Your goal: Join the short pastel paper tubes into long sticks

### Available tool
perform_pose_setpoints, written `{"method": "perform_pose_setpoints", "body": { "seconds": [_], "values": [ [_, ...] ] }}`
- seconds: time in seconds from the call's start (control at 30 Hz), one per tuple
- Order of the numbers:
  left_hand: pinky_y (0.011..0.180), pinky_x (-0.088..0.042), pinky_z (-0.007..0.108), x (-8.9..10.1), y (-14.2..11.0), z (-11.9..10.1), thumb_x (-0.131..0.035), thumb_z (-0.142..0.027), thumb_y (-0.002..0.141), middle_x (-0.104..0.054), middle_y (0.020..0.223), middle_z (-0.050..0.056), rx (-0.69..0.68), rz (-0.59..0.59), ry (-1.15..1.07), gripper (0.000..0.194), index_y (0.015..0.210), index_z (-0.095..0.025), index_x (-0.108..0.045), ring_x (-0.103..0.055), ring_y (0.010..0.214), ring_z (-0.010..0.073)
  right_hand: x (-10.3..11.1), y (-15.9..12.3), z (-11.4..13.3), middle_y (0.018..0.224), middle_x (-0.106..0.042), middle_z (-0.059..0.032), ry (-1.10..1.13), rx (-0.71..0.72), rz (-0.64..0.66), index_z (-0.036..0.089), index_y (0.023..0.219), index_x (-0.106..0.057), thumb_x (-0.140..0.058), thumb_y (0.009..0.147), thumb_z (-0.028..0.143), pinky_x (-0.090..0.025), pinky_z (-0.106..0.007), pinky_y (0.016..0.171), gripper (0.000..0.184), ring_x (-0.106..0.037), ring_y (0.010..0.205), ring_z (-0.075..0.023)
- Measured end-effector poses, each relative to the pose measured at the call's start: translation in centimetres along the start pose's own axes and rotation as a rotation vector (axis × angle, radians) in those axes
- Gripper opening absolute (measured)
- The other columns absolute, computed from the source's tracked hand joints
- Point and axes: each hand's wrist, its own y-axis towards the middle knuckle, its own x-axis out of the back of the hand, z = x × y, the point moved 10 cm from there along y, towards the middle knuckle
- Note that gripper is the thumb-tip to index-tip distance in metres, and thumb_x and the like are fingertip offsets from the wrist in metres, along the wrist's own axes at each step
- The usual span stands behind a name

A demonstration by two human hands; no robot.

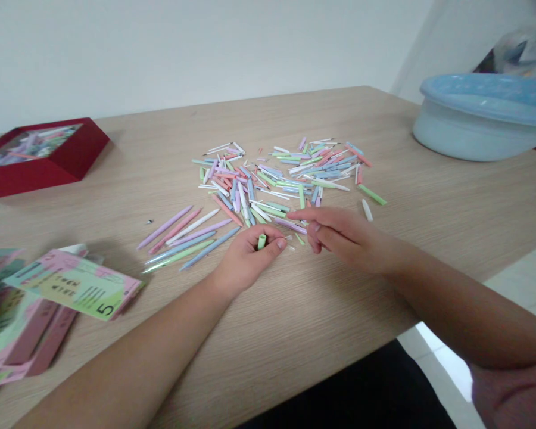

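Note:
My left hand (252, 253) is closed around a light green pen barrel (261, 241), whose hollow end faces me. A small clear piece (290, 246) shows by the thumb tip; I cannot tell whether it is held. My right hand (343, 235) hovers at the near edge of a heap of pastel pen parts (268, 179), its index finger stretched out and the other fingers loosely bent. I see nothing held in it. Left of my left hand, several assembled pens (192, 232) lie side by side in pink, purple, white, blue and green.
At the left stand a red box (78, 161) of pen parts and, nearer, a stack of printed card packages (93, 286). A light blue basin (469, 131) sits at the far right. A white pen part (367, 210) and a small metal tip (149, 221) lie apart.

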Motion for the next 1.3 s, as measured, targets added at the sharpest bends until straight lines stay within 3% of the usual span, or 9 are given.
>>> {"method": "perform_pose_setpoints", "body": {
  "seconds": [0.13, 0.3, 0.83, 0.97, 1.17, 1.3],
  "values": [
    [0.081, -0.053, 0.031, 0.1, 0.1, 0.1, -0.071, -0.044, 0.093, -0.071, 0.086, 0.003, -0.001, -0.008, 0.003, 0.024, 0.092, -0.021, -0.072, -0.063, 0.082, 0.0172, -0.7, 0.1, -1.0, 0.091, -0.075, -0.0021, 0.162, -0.071, 0.032, 0.024, 0.122, -0.053, -0.048, 0.109, 0.033, -0.053, -0.031, 0.07, 0.016, -0.066, 0.076, -0.0156],
    [0.083, -0.053, 0.032, 0.0, 0.0, -0.1, -0.071, -0.042, 0.093, -0.073, 0.087, 0.003, -0.022, -0.005, -0.01, 0.022, 0.092, -0.02, -0.073, -0.066, 0.084, 0.0173, -1.5, 0.1, -1.5, 0.098, -0.077, -0.0032, 0.086, -0.117, 0.088, 0.024, 0.107, -0.056, -0.053, 0.106, 0.031, -0.054, -0.032, 0.072, 0.008, -0.071, 0.082, -0.017],
    [0.083, -0.052, 0.03, -0.7, 0.0, -1.2, -0.068, -0.033, 0.096, -0.075, 0.088, 0.001, -0.099, 0.053, 0.05, 0.015, 0.091, -0.02, -0.072, -0.067, 0.084, 0.0162, -2.1, 0.5, -1.4, 0.099, -0.077, -0.0013, -0.129, -0.15, 0.203, 0.024, 0.108, -0.063, -0.055, 0.104, 0.025, -0.048, -0.031, 0.078, 0.01, -0.071, 0.09, -0.0181],
    [0.083, -0.052, 0.03, -1.3, -0.2, -1.0, -0.069, -0.034, 0.096, -0.077, 0.089, 0.001, -0.103, 0.094, 0.064, 0.016, 0.092, -0.019, -0.074, -0.068, 0.083, 0.016, -2.9, 0.5, -1.6, 0.102, -0.078, -0.0022, -0.093, -0.157, 0.254, 0.025, 0.123, -0.061, -0.057, 0.105, 0.036, -0.049, -0.032, 0.08, 0.022, -0.071, 0.093, -0.0197],
    [0.083, -0.054, 0.03, -0.8, 0.0, -0.4, -0.071, -0.035, 0.094, -0.078, 0.089, 0.002, -0.078, 0.049, 0.041, 0.016, 0.091, -0.019, -0.075, -0.07, 0.084, 0.0167, -3.3, 0.5, -2.3, 0.084, -0.076, 0.0007, 0.118, -0.162, 0.173, 0.025, 0.108, -0.067, -0.072, 0.095, 0.041, -0.047, -0.028, 0.067, 0.021, -0.068, 0.075, -0.017],
    [0.083, -0.054, 0.03, -0.7, 0.1, -0.4, -0.072, -0.037, 0.093, -0.078, 0.088, 0.002, -0.074, 0.042, 0.009, 0.018, 0.091, -0.02, -0.076, -0.07, 0.084, 0.017, -3.2, 0.6, -2.6, 0.085, -0.075, -0.0005, 0.282, -0.184, 0.128, 0.025, 0.101, -0.07, -0.079, 0.089, 0.041, -0.051, -0.029, 0.065, 0.022, -0.068, 0.075, -0.0166]
  ]
}}
